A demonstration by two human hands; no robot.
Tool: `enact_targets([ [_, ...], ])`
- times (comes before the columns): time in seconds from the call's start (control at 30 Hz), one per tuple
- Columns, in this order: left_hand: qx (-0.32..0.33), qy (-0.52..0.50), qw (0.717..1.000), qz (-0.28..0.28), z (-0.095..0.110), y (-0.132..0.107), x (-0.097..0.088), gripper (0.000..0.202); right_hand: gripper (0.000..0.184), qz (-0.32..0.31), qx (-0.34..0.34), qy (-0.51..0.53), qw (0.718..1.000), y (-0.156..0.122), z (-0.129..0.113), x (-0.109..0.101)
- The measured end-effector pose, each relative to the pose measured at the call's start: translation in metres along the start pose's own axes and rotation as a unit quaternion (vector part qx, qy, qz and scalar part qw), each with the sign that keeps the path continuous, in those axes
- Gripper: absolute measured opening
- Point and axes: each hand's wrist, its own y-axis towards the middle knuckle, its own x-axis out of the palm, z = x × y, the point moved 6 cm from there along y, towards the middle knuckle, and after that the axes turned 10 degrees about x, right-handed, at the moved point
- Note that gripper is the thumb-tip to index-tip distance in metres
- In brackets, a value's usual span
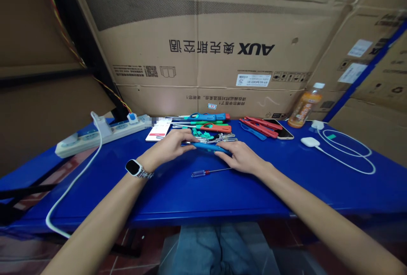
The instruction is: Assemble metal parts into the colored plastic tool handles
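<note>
Both hands hold a blue long-necked lighter [208,146] level above the front of the blue table. My left hand [168,147] is closed around its left part, and a metal tip pokes out beyond the fingers. At the other end, my right hand [243,155] grips the handle with fingers and thumb. A screwdriver [199,173] with a clear purplish handle lies just below, its shaft running toward my right hand. Behind the hands are small green parts [203,134] and metal pieces, partly covered. Further back rest an orange lighter [218,128] and a blue lighter [203,117].
Red and blue plastic shells [260,126] lie beside a phone [284,131]. A drink bottle [305,105] stands back right, near a white charger cable [349,154]. On the left are a power strip [124,130] and a white phone [158,131]. Cardboard [216,20] walls the back.
</note>
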Motion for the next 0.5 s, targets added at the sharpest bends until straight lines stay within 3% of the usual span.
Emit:
enact_targets([
  [0.07,0.021,0.056,0.997,0.056,0.006,0.001,-0.009,0.018,0.025,0.012,0.02,0.004,1.0,0.001,0.001,0.0],
  [0.13,0.021,0.128,0.98,0.151,0.014,0.0,-0.022,0.024,0.026,0.028,0.049,0.03,0.998,0.001,0.004,0.001],
  [0.2,-0.008,0.176,0.947,0.27,0.019,-0.005,-0.036,0.02,0.03,0.042,0.082,0.079,0.993,0.002,0.006,0.002],
  [0.27,-0.058,0.138,0.922,0.356,0.017,-0.01,-0.039,0.014,0.032,0.047,0.111,0.137,0.983,0.003,0.007,0.004],
  [0.3,-0.086,0.082,0.922,0.369,0.011,-0.01,-0.035,0.018,0.033,0.045,0.12,0.166,0.978,0.003,0.006,0.006],
  [0.37,-0.147,-0.091,0.93,0.324,-0.003,-0.003,-0.013,0.028,0.034,0.035,0.126,0.211,0.969,0.003,0.0,0.01],
  [0.4,-0.163,-0.18,0.922,0.303,-0.008,0.001,-0.001,0.034,0.034,0.027,0.125,0.226,0.966,0.004,-0.004,0.013],
  [0.5,-0.197,-0.378,0.859,0.285,-0.014,0.008,0.025,0.043,0.032,-0.008,0.115,0.243,0.963,0.005,-0.018,0.021],
])
